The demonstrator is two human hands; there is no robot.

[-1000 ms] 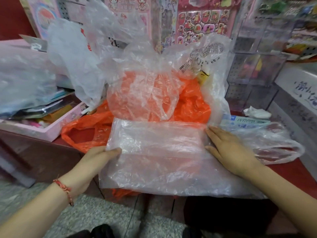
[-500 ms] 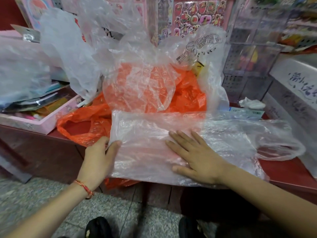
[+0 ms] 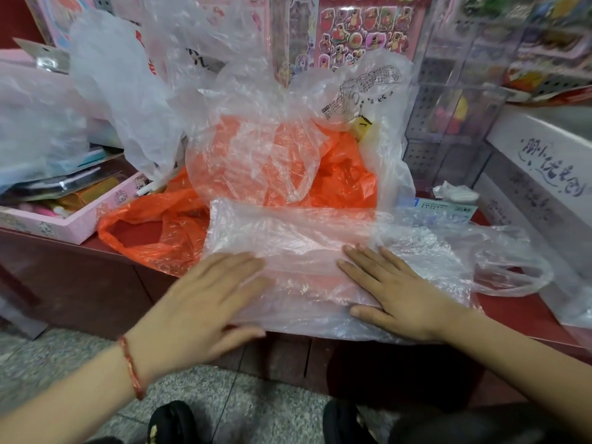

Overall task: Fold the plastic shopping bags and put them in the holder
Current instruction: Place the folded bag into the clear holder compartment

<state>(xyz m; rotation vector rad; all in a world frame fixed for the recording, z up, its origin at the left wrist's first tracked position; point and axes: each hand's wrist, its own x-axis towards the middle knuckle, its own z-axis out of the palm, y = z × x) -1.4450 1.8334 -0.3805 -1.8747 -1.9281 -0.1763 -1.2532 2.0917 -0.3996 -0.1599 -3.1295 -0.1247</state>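
A clear plastic bag (image 3: 307, 245) lies folded lengthwise into a flat strip on the red counter (image 3: 525, 315), its handles (image 3: 512, 274) trailing to the right. My left hand (image 3: 205, 302) lies flat on the strip's near left end with fingers straight. My right hand (image 3: 394, 293) presses flat on the strip's middle, fingers spread. Behind the strip sits an orange bag (image 3: 153, 232) under a heap of crumpled clear bags (image 3: 266, 136). No holder is visible.
A pink tray (image 3: 80, 219) of stationery stands at the left. Sticker sheets (image 3: 358, 30) hang behind. A clear acrylic rack (image 3: 448, 123) and a white box (image 3: 544, 174) stand at the right. A small blue-and-white carton (image 3: 448, 208) lies behind the strip. Grey floor lies below the counter edge.
My left hand has let go of the bag's left edge and now lies flat on top. My right hand slid left from the strip's right part to its middle.
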